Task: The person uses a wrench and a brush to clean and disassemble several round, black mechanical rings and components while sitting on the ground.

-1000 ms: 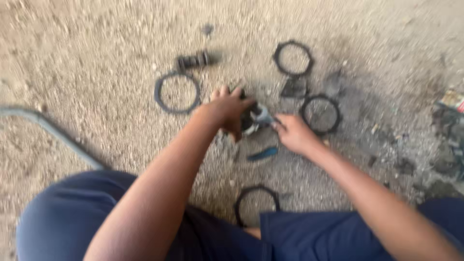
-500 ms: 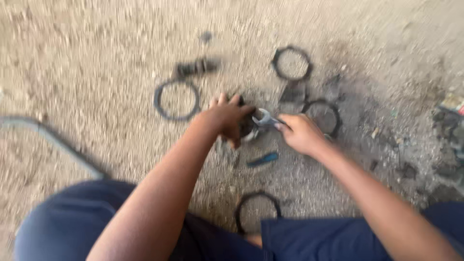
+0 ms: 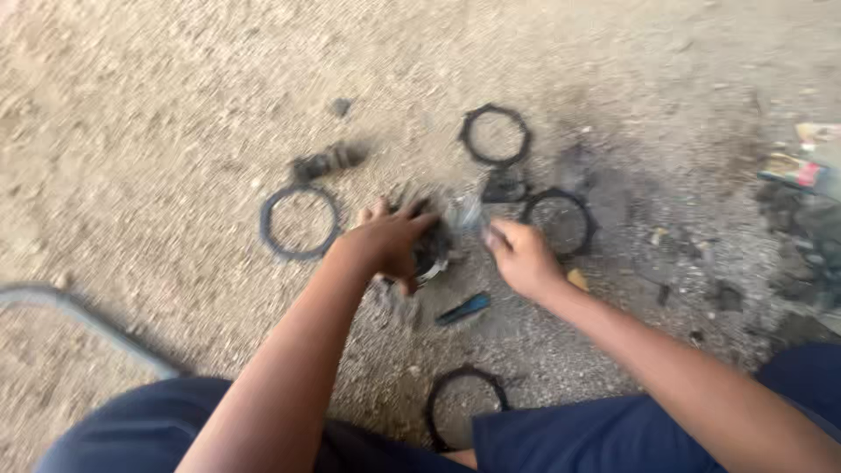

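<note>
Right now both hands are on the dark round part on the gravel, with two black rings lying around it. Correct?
Not quite: the head view shows four black rings, not two: one left, one top, one right, one near the knees. The left hand and right hand are at the dark round part, as stated.

**Packaging at the right edge**

A small flat packet (image 3: 791,169) lies on the gritty ground at the far right, blurred, with red, green and pale patches. Just above it sits a pale scrap of wrapper (image 3: 819,131), partly cut off.
</note>
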